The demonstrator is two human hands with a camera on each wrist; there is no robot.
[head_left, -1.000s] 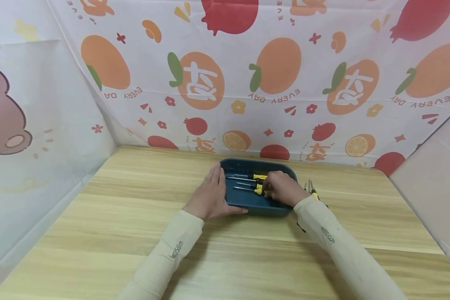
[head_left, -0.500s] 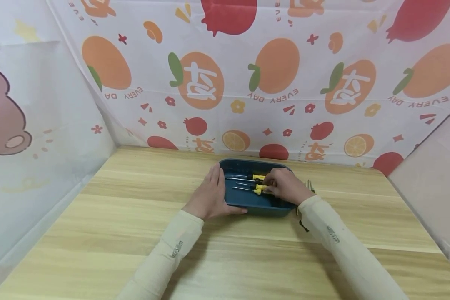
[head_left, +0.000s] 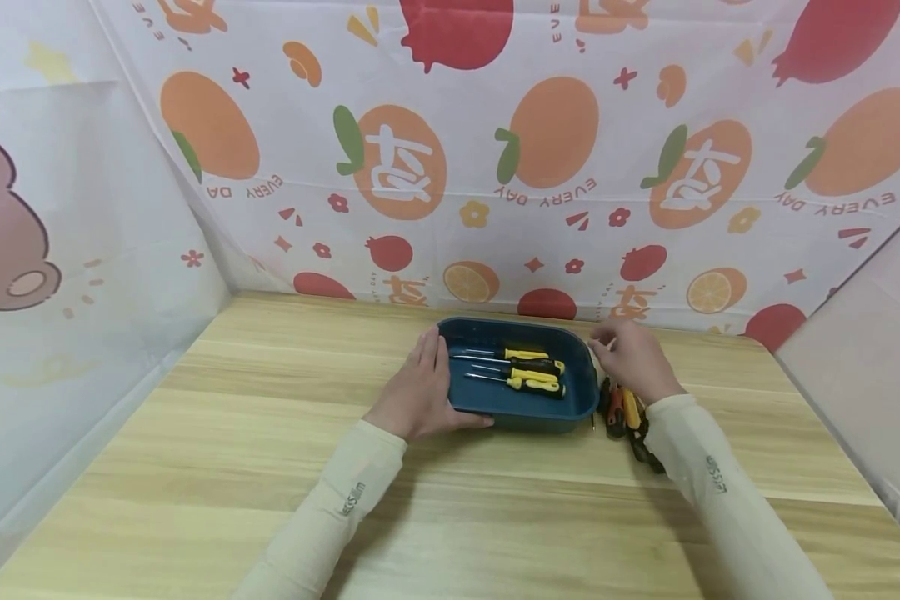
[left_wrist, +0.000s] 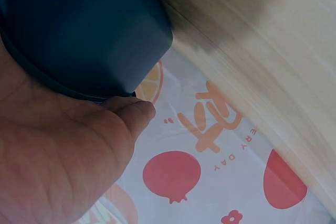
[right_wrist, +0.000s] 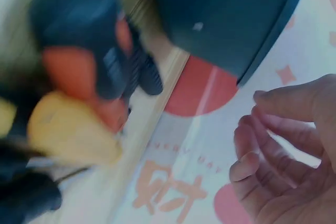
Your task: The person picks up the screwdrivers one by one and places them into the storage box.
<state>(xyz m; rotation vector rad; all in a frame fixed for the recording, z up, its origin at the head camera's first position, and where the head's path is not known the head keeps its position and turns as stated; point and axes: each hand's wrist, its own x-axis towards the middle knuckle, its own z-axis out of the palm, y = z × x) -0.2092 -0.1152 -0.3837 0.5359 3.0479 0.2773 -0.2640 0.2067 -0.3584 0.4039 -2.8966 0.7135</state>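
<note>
Beyond both hands hangs a white cloth (head_left: 435, 242) printed with oranges and pomegranates, and below it a pale wooden table (head_left: 270, 400) runs under the forearms. A cream sleeve (head_left: 337, 508) covers the left arm and a matching sleeve (head_left: 720, 483) the right, each with dark lettering.

A dark blue box (head_left: 540, 423) sits on the table between the two hands, nearer the cloth than the person. The left hand (head_left: 420, 387) braces one of its ends: I see the fingers straight and side by side along that end, the thumb spread away from them along the near wall. The right hand (head_left: 635, 358) hovers just beside the opposite end, its fingers loosely bent and nothing visible between them; whether a fingertip brushes the rim I cannot tell.

Close under the right hand and its wrist, outside the box, tools lie bunched together: a red and black handle (head_left: 616, 412), a yellow handle (head_left: 632, 408) and some black handles (head_left: 645, 454), partly covered by the sleeve.

Four slim screwdrivers (head_left: 534, 376) rest inside the box, roughly parallel, their yellow and black grips towards the right hand, their thin shafts towards the left. They lie apart from the left hand's fingers.
</note>
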